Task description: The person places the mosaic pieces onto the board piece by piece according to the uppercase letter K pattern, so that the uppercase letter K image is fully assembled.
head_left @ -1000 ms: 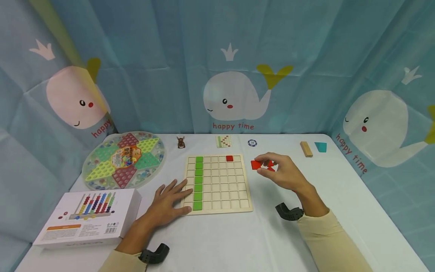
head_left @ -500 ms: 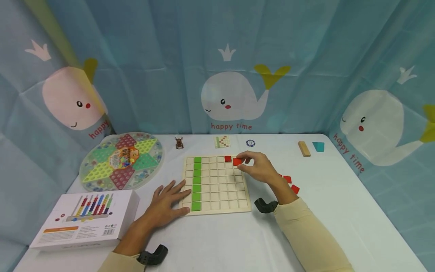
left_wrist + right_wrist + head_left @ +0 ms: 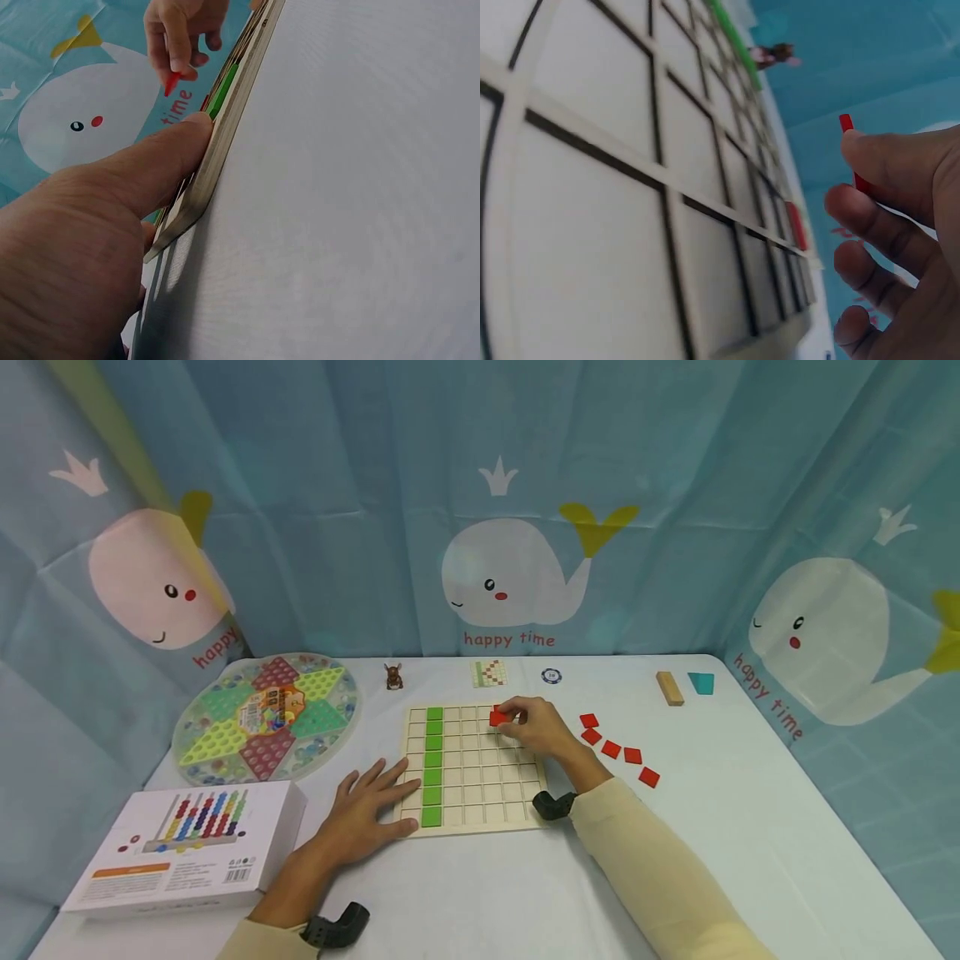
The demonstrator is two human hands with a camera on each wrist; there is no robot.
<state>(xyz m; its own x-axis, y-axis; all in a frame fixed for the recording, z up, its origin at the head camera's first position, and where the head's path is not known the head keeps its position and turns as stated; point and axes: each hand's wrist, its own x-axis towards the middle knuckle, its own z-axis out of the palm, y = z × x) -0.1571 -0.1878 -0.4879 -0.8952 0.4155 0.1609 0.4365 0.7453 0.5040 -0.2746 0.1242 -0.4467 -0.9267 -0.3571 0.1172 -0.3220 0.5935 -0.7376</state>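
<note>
My right hand (image 3: pixel 542 728) pinches a small red square tile (image 3: pixel 496 718) between thumb and fingers over the far right part of a wooden grid board (image 3: pixel 474 792). In the right wrist view the held tile (image 3: pixel 846 122) stands on edge, raised off the grid. Another red tile (image 3: pixel 796 225) lies in a board cell near the far edge, largely covered by the hand and held tile in the head view. Green tiles (image 3: pixel 432 777) fill one column at the board's left. Fingers spread, my left hand (image 3: pixel 366 818) rests on the board's left edge, thumb at the near corner.
Several loose red tiles (image 3: pixel 632 756) lie right of the board. Behind it are a pattern card (image 3: pixel 490 673), a poker chip (image 3: pixel 551 676) and a small brown animal figure (image 3: pixel 393 677). A Chinese checkers board (image 3: pixel 266 718) and an abacus box (image 3: pixel 187 852) occupy the left; two blocks (image 3: pixel 670 688) stand far right.
My right hand has carried the red tile leftward from beside the loose tiles to over the board, uncovering those tiles. The left hand has stayed at the board's edge.
</note>
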